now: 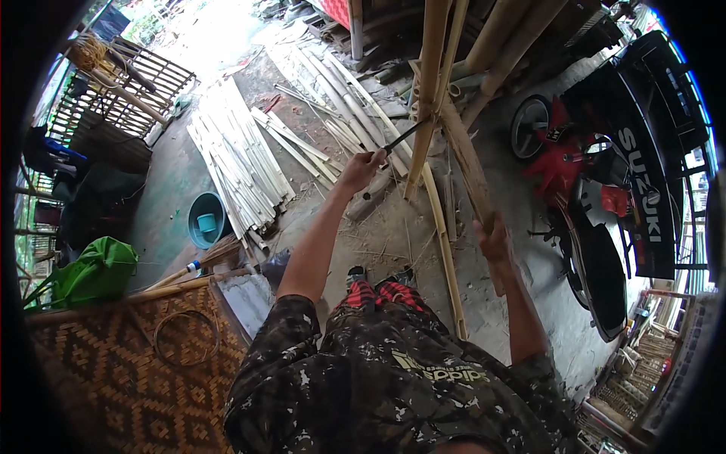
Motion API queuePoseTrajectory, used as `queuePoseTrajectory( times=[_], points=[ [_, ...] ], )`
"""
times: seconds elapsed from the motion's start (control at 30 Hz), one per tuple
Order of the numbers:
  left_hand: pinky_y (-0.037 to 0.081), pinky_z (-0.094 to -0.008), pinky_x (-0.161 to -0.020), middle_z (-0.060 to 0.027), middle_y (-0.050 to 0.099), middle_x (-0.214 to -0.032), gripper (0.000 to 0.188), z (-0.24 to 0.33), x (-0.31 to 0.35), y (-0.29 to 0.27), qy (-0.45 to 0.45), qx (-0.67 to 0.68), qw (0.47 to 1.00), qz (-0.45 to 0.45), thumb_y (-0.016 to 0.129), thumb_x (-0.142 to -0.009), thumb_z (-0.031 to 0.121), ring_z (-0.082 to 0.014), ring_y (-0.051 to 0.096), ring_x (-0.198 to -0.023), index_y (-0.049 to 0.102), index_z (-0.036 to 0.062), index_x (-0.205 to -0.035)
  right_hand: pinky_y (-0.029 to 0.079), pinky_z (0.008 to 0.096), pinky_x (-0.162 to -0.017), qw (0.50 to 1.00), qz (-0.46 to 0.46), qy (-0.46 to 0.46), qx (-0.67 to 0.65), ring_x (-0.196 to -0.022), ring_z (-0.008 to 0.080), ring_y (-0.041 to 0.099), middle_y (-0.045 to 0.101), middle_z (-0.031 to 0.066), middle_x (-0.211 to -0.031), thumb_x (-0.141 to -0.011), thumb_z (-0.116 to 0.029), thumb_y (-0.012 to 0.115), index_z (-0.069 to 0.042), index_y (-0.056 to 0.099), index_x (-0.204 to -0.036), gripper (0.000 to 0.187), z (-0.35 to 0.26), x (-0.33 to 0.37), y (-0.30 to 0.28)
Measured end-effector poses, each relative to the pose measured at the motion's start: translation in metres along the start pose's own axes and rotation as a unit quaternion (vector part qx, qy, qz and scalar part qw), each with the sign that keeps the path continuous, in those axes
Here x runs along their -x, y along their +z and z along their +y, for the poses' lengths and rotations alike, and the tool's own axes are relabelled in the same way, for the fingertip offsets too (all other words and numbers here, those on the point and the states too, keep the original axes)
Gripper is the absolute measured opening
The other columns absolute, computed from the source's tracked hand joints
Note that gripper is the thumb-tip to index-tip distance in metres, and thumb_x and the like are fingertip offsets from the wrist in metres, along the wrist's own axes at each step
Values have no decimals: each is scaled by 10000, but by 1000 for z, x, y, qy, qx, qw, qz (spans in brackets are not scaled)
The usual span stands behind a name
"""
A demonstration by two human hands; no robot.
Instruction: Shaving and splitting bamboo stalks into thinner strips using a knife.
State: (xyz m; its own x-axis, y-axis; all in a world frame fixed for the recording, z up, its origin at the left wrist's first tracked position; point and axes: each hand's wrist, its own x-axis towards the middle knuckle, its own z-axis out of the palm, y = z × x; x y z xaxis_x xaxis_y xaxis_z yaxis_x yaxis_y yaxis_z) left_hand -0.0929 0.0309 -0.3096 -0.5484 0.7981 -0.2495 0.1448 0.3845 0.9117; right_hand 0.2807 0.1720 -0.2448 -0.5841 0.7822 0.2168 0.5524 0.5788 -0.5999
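Note:
My left hand (363, 171) is closed around the handle of a long dark-bladed knife (405, 138), ahead of me. Its blade reaches up and right to an upright bamboo pole (432, 57), where it seems to be lodged in or pressed against the bamboo. With my right hand (495, 240) I grip a thick length of wood (469, 168). The far end of this wood is close to the blade's tip beside the pole; whether they touch, I cannot tell. Below the pole, a long bamboo strip (448, 261) slants down toward my feet.
Many pale bamboo slats (238, 151) lie on the floor ahead and left, near a blue basin (207, 219). At right stands a red and black motorcycle (571, 163). A woven panel (144, 363) and a green bag (94, 268) are at lower left.

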Motion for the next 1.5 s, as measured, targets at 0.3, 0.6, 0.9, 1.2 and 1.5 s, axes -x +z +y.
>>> queuePoseTrajectory(
  times=[0.3, 0.6, 0.9, 1.2, 1.5],
  points=[
    [448, -361, -553, -26, 541, -604, 649, -11, 16, 8, 65, -41, 995, 64, 510, -979, 637, -140, 537, -551, 728, 28, -945, 540, 402, -746, 983, 5, 132, -125, -846, 315, 706, 696, 183, -893, -920, -356, 699, 20, 573, -1199, 485, -83, -52, -57],
    [471, -410, -607, -109, 598, -617, 589, 2, 20, 39, 6, -105, 994, -15, 534, -979, 581, -176, 576, -576, 721, 23, -994, 505, 377, -469, 971, -161, 174, -4, -666, 244, 674, 664, 208, -921, -907, -343, 694, 50, 531, -1243, 542, 22, 2, -1],
    [482, -422, -634, -121, 608, -633, 588, 9, 27, 45, -8, -87, 996, -36, 536, -979, 573, -203, 593, -592, 712, 12, -983, 459, 298, -462, 956, 162, 54, -236, -615, 170, 619, 584, 122, -853, -928, -335, 682, 10, 530, -1198, 464, -25, -30, -39],
    [465, -461, -645, -186, 628, -689, 610, -39, 25, 71, -4, -200, 980, -22, 548, -960, 583, -287, 617, -653, 669, -8, -868, 490, 501, -856, 974, -136, 172, 50, -952, 442, 641, 679, 257, -990, -850, -509, 696, 24, 575, -1227, 664, 78, 36, 34],
    [476, -457, -655, -188, 644, -699, 609, -38, 14, 67, -19, -126, 992, 23, 548, -962, 576, -316, 635, -672, 693, -11, -883, 543, 410, -539, 974, -39, 142, -171, -521, 244, 646, 646, 160, -772, -898, -430, 689, 49, 567, -1096, 532, 23, -33, -5]
  ],
)
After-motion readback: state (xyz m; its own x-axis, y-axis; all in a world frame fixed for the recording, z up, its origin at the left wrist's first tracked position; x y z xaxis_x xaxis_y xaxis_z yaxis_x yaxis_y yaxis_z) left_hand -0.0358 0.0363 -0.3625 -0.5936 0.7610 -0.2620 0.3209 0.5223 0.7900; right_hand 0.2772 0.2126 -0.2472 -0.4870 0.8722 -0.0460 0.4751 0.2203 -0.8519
